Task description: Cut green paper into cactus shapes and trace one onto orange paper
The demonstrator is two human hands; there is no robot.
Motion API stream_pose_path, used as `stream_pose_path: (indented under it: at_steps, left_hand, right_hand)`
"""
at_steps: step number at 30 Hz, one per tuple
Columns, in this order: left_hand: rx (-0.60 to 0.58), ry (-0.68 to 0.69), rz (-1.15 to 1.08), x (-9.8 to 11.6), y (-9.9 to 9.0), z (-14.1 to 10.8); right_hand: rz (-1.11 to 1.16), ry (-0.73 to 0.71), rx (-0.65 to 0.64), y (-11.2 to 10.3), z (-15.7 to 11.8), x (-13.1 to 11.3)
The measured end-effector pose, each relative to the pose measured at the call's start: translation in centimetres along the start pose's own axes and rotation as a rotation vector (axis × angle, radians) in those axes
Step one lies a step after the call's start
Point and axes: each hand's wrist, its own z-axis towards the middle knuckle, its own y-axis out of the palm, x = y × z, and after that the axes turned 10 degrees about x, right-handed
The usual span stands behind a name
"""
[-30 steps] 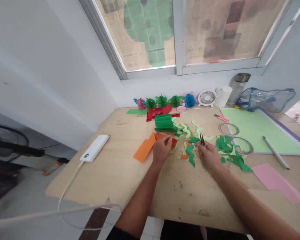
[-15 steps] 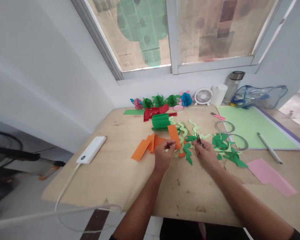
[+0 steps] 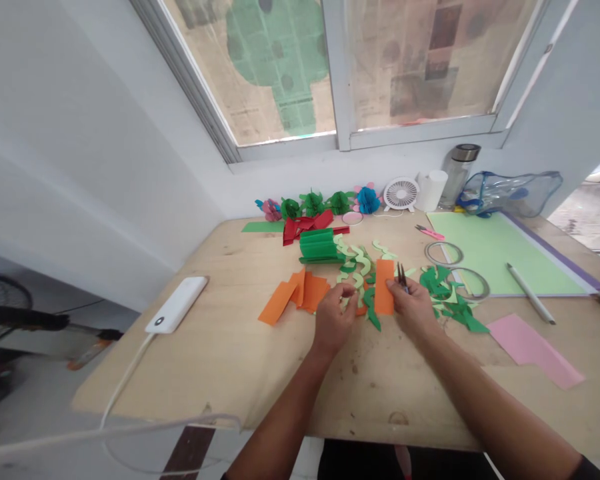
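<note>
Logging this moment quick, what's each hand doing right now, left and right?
Left hand: fingers curled over the green paper cutouts, no clear grip.
Right hand: closed on small scissors and an orange paper strip.

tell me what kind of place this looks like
Probably a home paper-craft corner: a bare plywood table under a paper-covered window, strewn with cut green paper leaves and orange paper strips, with finished paper flowers lined up along the wall.

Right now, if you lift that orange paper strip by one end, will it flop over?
Probably a little. The orange strip looks thin and flat, so it likely bends easily and weighs almost nothing. It stands fairly straight by the right hand, so it may be stiffish craft paper. It could crease if squeezed.
</note>
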Motion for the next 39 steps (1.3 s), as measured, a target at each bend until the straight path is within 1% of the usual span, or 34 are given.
stream_pose_path:
  at_steps: [1, 2, 3, 4, 5, 7, 10, 11, 13, 14, 16, 18, 19, 21, 23, 26, 28, 31, 34, 39]
  left_hand:
    - [0.019, 0.031, 0.093, -0.2, -0.1, 0.0]
    - [0.007, 0.061, 0.177, -0.4, 0.0, 0.1]
    - [-0.021, 0.085, 0.251, -0.6, 0.2, 0.1]
    - [-0.053, 0.099, 0.317, -0.8, 0.5, 0.1]
    - [-0.078, 0.101, 0.38, -0.9, 1.0, 0.1]
    - [-0.093, 0.071, 0.475, -0.9, 2.2, 0.2]
    - [-0.111, 0.025, 0.494, -0.6, 4.3, 0.7]
    - [-0.119, 0.032, 0.466, -0.4, 4.9, 0.9]
    - [-0.148, 0.091, 0.365, -0.1, 5.7, 1.5]
    - [-0.141, 0.125, 0.321, 0.1, 5.9, 1.9]
    - [-0.078, 0.176, 0.298, 0.3, 5.6, 3.3]
    - [-0.004, 0.192, 0.396, 0.3, 4.7, 5.5]
    - [0.002, 0.212, 0.481, 0.2, 4.1, 6.7]
    - [-0.043, 0.245, 0.693, 0.0, 2.9, 9.5]
    - [-0.153, 0.305, 0.913, -0.4, 2.1, 12.2]
    - [-0.261, 0.314, 0.977, -1.0, 1.9, 15.4]
    - [-0.337, 0.339, 0.999, -1.3, 2.1, 16.7]
    - [-0.454, 0.41, 1.022, -1.7, 2.5, 17.7]
    - [-0.546, 0.493, 1.042, -1.9, 2.7, 18.0]
    - [-0.613, 0.6, 1.066, -2.1, 3.1, 18.2]
  right_hand:
    - [0.02, 0.01, 0.037, -0.1, 0.1, -0.4]
    - [0.04, 0.015, 0.08, -0.3, 0.2, -0.8]
    - [0.083, 0.029, 0.141, -0.4, 0.3, -1.2]
    - [0.125, 0.035, 0.175, -0.4, 0.4, -1.5]
    - [0.163, 0.035, 0.2, -0.5, 0.4, -1.8]
    - [0.206, 0.03, 0.224, -0.6, 0.5, -2.2]
    - [0.208, 0.022, 0.231, -0.5, 0.4, -2.4]
    - [0.209, 0.02, 0.227, -0.5, 0.4, -2.4]
    - [0.218, 0.015, 0.221, -0.5, 0.3, -2.4]
    - [0.222, 0.012, 0.225, -0.4, 0.3, -2.3]
    - [0.225, 0.009, 0.237, -0.5, 0.3, -2.2]
    - [0.217, 0.007, 0.247, -0.5, 0.4, -2.0]
    - [0.215, 0.005, 0.248, -0.6, 0.5, -1.9]
    - [0.212, 0.002, 0.248, -0.7, 0.7, -1.7]
    - [0.209, 0.007, 0.254, -0.7, 0.8, -1.5]
    - [0.21, 0.024, 0.25, -0.8, 0.8, -1.5]
    - [0.21, 0.028, 0.243, -0.7, 0.7, -1.7]
    - [0.203, 0.032, 0.251, -0.6, 0.5, -2.0]
    - [0.195, 0.035, 0.268, -0.5, 0.4, -2.2]
    - [0.178, 0.028, 0.248, -0.4, 0.3, -2.1]
